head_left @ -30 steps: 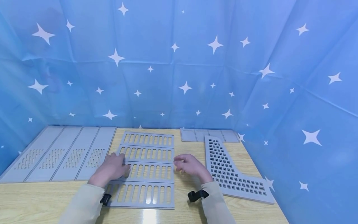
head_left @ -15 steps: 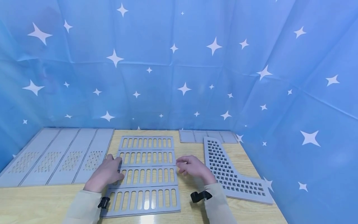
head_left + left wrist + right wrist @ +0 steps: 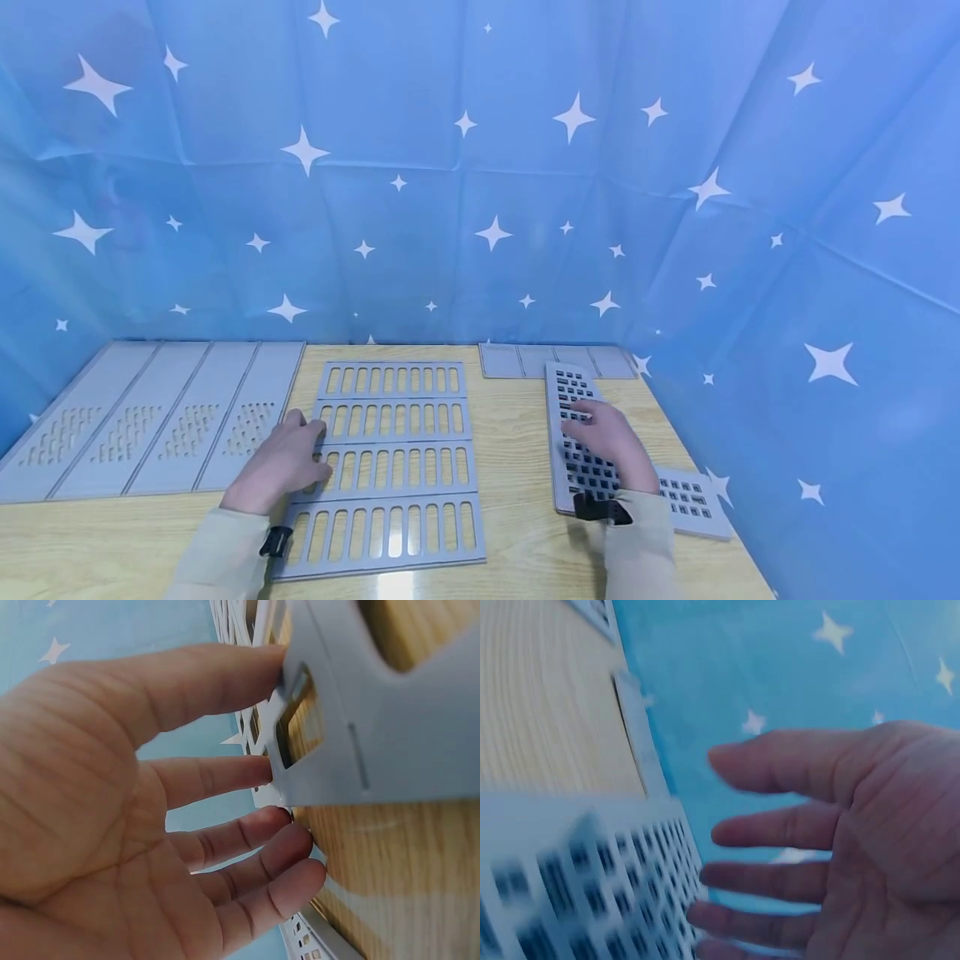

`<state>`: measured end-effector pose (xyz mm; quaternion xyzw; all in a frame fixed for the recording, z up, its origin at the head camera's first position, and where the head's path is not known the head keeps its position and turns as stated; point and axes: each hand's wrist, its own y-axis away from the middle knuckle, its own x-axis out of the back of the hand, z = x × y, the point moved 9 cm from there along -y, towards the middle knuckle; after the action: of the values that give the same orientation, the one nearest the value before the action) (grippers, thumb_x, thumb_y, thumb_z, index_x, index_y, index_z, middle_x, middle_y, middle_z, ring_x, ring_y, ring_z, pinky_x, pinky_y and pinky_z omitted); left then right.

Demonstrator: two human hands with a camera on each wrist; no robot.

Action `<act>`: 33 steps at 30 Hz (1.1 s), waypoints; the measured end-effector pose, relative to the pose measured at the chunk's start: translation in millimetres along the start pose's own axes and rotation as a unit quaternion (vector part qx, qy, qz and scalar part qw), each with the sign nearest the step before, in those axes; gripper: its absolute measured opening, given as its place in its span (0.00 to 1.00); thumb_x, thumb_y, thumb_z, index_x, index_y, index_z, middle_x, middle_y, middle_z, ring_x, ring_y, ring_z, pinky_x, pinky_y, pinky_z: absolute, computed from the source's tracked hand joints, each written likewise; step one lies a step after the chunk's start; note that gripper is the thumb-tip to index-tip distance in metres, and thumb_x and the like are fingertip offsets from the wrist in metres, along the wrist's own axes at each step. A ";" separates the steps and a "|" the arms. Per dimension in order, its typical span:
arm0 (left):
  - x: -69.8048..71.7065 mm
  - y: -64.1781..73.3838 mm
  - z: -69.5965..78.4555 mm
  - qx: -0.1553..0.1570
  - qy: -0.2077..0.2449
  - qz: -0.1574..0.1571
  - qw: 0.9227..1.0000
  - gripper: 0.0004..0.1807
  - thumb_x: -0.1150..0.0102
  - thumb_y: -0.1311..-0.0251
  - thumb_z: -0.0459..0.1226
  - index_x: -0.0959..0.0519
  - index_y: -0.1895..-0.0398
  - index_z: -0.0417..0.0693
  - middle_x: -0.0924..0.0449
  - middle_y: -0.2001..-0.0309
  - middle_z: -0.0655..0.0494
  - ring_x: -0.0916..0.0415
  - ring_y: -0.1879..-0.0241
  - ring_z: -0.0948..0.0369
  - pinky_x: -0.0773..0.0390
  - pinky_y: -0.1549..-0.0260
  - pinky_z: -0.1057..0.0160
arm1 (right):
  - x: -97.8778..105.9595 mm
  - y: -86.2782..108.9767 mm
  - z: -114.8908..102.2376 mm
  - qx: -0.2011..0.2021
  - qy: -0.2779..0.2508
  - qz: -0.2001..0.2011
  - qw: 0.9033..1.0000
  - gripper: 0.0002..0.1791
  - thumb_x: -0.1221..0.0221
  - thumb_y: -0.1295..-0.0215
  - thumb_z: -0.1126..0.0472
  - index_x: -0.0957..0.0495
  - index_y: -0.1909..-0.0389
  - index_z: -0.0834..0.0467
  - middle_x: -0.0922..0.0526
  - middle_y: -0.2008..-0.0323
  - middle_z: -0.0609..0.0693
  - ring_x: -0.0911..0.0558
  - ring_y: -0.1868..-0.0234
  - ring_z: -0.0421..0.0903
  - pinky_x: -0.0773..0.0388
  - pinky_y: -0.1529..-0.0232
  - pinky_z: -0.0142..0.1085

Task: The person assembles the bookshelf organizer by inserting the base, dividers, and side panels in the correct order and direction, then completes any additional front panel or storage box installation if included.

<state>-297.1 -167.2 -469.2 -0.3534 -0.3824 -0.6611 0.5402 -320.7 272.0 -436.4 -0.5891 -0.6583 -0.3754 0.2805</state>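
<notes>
A grey panel with rows of long slots (image 3: 397, 454) lies flat on the table. My left hand (image 3: 279, 467) is at its left edge; in the left wrist view the thumb and index fingertips (image 3: 259, 771) touch the panel, and the other fingers are loosely extended beside the edge. My right hand (image 3: 611, 437) hovers over a grey L-shaped panel full of small square holes (image 3: 573, 475), partly covering it. In the right wrist view the right hand (image 3: 840, 825) has its fingers spread and holds nothing.
Grey panels with clustered holes (image 3: 172, 367) lie side by side at the left. A thin flat grey strip (image 3: 525, 360) lies at the back by the blue star-printed curtain (image 3: 420, 250). Wooden table (image 3: 510, 500) shows between the slotted and holed panels.
My right hand has moved right, from beside the slotted panel to over the holed panel. The slotted panel turned slightly earlier, its near edge now tilted; my left hand stays at its edge.
</notes>
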 end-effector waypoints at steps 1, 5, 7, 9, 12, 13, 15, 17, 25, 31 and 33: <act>0.2 0.0 0.0 0.002 -0.001 0.000 1.000 0.39 0.27 0.48 0.35 0.29 0.33 0.24 0.31 0.49 0.33 0.31 0.61 0.48 0.21 0.67 0.51 | 3.2 0.3 6.5 -0.015 0.010 0.000 1.000 0.32 0.40 0.27 0.56 0.31 0.30 0.71 0.31 0.31 0.74 0.25 0.36 0.71 0.22 0.43 0.60; 0.8 0.2 -0.4 0.003 -0.006 -0.001 1.000 0.39 0.28 0.48 0.35 0.29 0.33 0.25 0.31 0.48 0.32 0.31 0.60 0.47 0.21 0.68 0.50 | 8.2 -0.3 31.9 -0.073 0.042 -0.010 0.996 0.41 0.36 0.32 0.55 0.38 0.27 0.75 0.35 0.31 0.77 0.29 0.35 0.74 0.25 0.42 0.62; 1.3 0.3 -0.5 0.002 -0.008 0.000 1.000 0.39 0.28 0.47 0.35 0.29 0.33 0.25 0.31 0.48 0.32 0.31 0.61 0.47 0.21 0.68 0.50 | 8.2 -1.2 40.2 -0.091 0.049 -0.014 0.994 0.46 0.33 0.36 0.53 0.41 0.27 0.76 0.35 0.32 0.78 0.29 0.36 0.75 0.25 0.42 0.63; 1.7 0.3 -0.1 -0.001 -0.011 0.001 1.000 0.38 0.28 0.47 0.35 0.29 0.33 0.25 0.30 0.48 0.32 0.30 0.60 0.47 0.21 0.67 0.49 | 8.5 -1.8 46.7 -0.106 0.057 -0.013 0.993 0.51 0.30 0.39 0.51 0.42 0.26 0.76 0.35 0.33 0.79 0.31 0.36 0.76 0.26 0.41 0.64; 1.3 0.1 1.2 -0.003 -0.011 -0.001 1.000 0.38 0.27 0.47 0.35 0.28 0.34 0.25 0.30 0.47 0.31 0.29 0.59 0.46 0.20 0.65 0.48 | 9.3 0.2 55.5 -0.120 0.074 -0.015 0.990 0.52 0.28 0.43 0.50 0.40 0.28 0.76 0.31 0.37 0.78 0.28 0.39 0.75 0.25 0.43 0.64; 1.2 0.2 1.5 -0.003 -0.011 -0.002 1.000 0.38 0.27 0.47 0.35 0.28 0.34 0.26 0.30 0.47 0.31 0.28 0.58 0.46 0.19 0.63 0.47 | 9.8 1.4 58.0 -0.122 0.078 -0.016 0.989 0.52 0.27 0.44 0.51 0.40 0.29 0.77 0.29 0.38 0.78 0.27 0.41 0.74 0.25 0.44 0.63; 0.8 0.8 2.0 0.000 -0.008 -0.006 1.000 0.38 0.27 0.47 0.35 0.28 0.34 0.26 0.31 0.46 0.31 0.29 0.58 0.46 0.19 0.63 0.46 | 10.9 3.7 63.3 -0.120 0.088 -0.022 0.989 0.50 0.26 0.45 0.51 0.38 0.32 0.77 0.25 0.43 0.76 0.23 0.45 0.70 0.23 0.47 0.62; 0.4 1.8 2.5 0.001 -0.006 -0.007 1.000 0.38 0.28 0.47 0.34 0.28 0.34 0.26 0.31 0.47 0.31 0.29 0.59 0.47 0.19 0.64 0.47 | 12.5 5.4 66.8 -0.109 0.095 -0.026 0.989 0.47 0.26 0.45 0.51 0.35 0.35 0.78 0.23 0.48 0.74 0.21 0.49 0.67 0.22 0.49 0.60; -0.4 3.4 5.2 0.001 -0.011 0.004 1.000 0.37 0.29 0.48 0.33 0.28 0.35 0.25 0.31 0.49 0.32 0.31 0.63 0.48 0.22 0.71 0.53 | 20.2 7.3 90.4 -0.103 0.100 -0.034 0.989 0.42 0.27 0.40 0.53 0.32 0.37 0.79 0.24 0.44 0.76 0.21 0.46 0.70 0.22 0.47 0.60; -0.4 2.9 4.7 0.003 -0.013 0.004 1.000 0.37 0.30 0.49 0.32 0.28 0.35 0.24 0.31 0.49 0.32 0.32 0.63 0.48 0.23 0.71 0.53 | 20.0 2.3 97.1 -0.104 0.072 -0.030 0.991 0.33 0.30 0.37 0.59 0.28 0.39 0.76 0.21 0.47 0.73 0.18 0.51 0.63 0.20 0.51 0.56; -0.7 2.8 4.4 0.003 -0.014 0.004 1.000 0.37 0.31 0.49 0.32 0.28 0.35 0.25 0.31 0.50 0.32 0.32 0.64 0.48 0.23 0.71 0.53 | 20.0 1.5 97.0 -0.102 0.065 -0.026 0.992 0.31 0.30 0.37 0.60 0.27 0.40 0.76 0.20 0.48 0.73 0.17 0.53 0.62 0.20 0.53 0.55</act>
<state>-293.9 -163.3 -467.5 -0.3628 -0.3905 -0.6528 0.5382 -315.0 363.3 -474.3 -0.5715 -0.6120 -0.4853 0.2519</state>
